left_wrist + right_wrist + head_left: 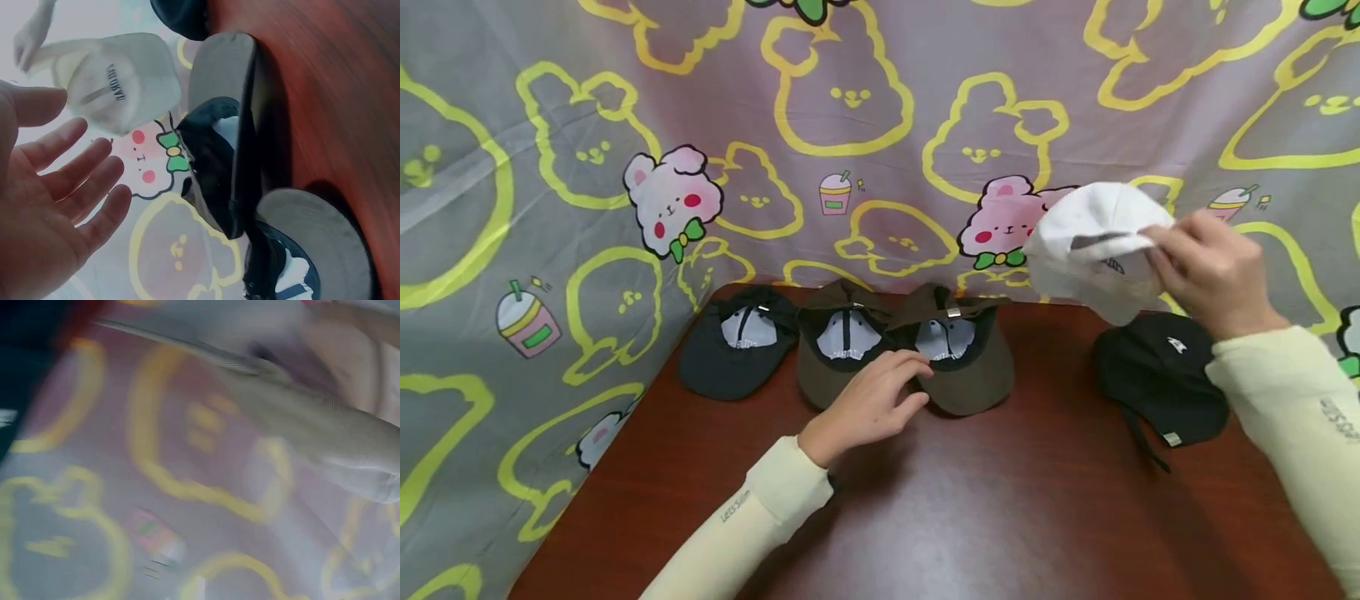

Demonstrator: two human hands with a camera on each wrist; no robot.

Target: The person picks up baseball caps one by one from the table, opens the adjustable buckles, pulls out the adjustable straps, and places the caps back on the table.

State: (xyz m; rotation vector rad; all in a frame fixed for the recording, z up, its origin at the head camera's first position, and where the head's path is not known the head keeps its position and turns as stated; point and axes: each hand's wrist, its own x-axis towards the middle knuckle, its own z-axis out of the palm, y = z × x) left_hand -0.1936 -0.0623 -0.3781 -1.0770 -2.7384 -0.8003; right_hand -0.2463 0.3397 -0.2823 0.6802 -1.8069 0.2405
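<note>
A white baseball cap (1101, 242) with dark lettering hangs in the air over the right side of the table, its back strap pinched by my right hand (1213, 267). In the left wrist view the same cap (122, 81) shows its lettered front. My left hand (868, 404) hovers with loosely spread fingers by two brown caps and holds nothing. The nearer brown cap (981, 383) lies with its inside facing me, overlapping the other brown cap (816, 379). To their left sits a dark navy cap (722, 371). The right wrist view is blurred.
A black cap (1157, 383) with a small white emblem and a loose strap lies at the right, below the right hand. The caps stand on a reddish-brown table (925, 508). A patterned cloth (850, 108) hangs behind and at the left.
</note>
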